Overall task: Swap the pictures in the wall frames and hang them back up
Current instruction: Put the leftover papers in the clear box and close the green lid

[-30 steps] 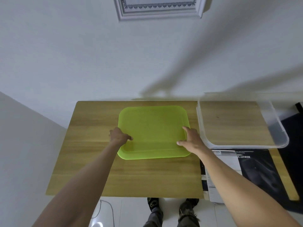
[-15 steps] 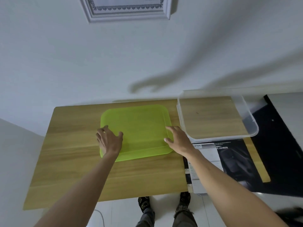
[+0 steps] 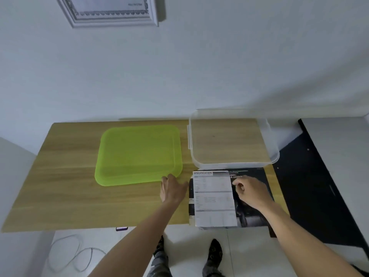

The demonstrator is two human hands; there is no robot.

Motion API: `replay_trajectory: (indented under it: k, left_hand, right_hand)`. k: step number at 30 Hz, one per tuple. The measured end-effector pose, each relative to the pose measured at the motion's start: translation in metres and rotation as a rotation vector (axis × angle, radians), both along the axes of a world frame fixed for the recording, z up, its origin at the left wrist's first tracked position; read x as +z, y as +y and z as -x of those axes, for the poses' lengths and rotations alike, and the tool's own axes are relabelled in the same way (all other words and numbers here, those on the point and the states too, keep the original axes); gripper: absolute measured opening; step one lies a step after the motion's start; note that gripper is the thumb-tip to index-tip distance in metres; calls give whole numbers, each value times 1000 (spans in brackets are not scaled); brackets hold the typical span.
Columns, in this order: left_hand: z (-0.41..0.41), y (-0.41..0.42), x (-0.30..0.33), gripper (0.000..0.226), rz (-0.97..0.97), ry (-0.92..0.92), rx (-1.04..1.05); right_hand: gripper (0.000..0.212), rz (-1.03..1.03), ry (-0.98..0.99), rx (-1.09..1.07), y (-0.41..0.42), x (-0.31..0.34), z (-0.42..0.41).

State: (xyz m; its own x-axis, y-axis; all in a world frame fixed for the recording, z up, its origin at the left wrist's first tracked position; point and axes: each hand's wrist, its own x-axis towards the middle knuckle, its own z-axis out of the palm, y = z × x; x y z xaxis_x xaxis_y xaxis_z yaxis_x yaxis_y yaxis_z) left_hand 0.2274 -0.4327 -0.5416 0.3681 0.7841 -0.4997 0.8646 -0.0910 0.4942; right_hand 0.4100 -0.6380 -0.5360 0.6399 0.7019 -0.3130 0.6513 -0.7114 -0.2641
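A white ornate wall frame (image 3: 111, 15) with a bordered certificate hangs on the wall at the top left. On the wooden table (image 3: 60, 196), at its right front, lies a dark printed picture (image 3: 253, 216) with a white "SPECIFICATION" sheet (image 3: 213, 198) on top of it. My right hand (image 3: 252, 192) is over the dark picture, its fingers loosely curled beside the white sheet's right edge; I cannot tell whether they touch it. My left hand (image 3: 172, 189) lies flat on the table, fingers straight, by the front right corner of a lime green tray (image 3: 137, 154).
A clear plastic container (image 3: 273, 156) stands at the back right of the table, just behind the sheets. To the right is a dark surface (image 3: 311, 186). A cable (image 3: 65, 254) lies on the white floor, with my feet below the table's front edge.
Both hands left the green tray's sides and moved right. The left now rests by the tray's corner and the right is over the printed sheets. The view has shifted, so the tray and table appear further left.
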Motion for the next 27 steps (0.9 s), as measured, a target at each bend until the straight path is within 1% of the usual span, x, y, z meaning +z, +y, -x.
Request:
replay_trajectory:
  k: [2,5,8,11,15,17,21,23,25,27]
  left_hand:
    - [-6,-20,-3,56,25,57,15]
    - [-12,-46,-6,49,41,113,21]
    - [-20,-66,-8,53,35,132,58]
    - [-27,-82,-10,60,14,165,91]
    - [-37,-92,-13,53,-20,227,108]
    - [-38,-93,-14,53,-6,226,142]
    - [-36,-85,-15,65,85,169,213]
    - [-34,-83,-15,67,124,134,247]
    - [-32,-83,-15,65,132,95,267]
    - [-30,-85,-13,55,129,42,270]
  right_hand:
    - [27,39,-47,-140,-27,-3,-16]
    - [55,178,-26,-358,-52,-9,-35]
    - [72,276,44,-459,-61,-14,-43]
    - [75,264,75,-462,-60,-16,-40]
    - [74,212,132,-480,-54,-17,-33]
    - [73,197,143,-476,-53,-18,-32]
    - [75,182,151,-519,-50,-15,-30]
    - [76,201,141,-537,-49,-12,-29]
    - [77,208,143,-547,-47,-12,-30]
    - [80,200,164,-555,-46,-13,-32]
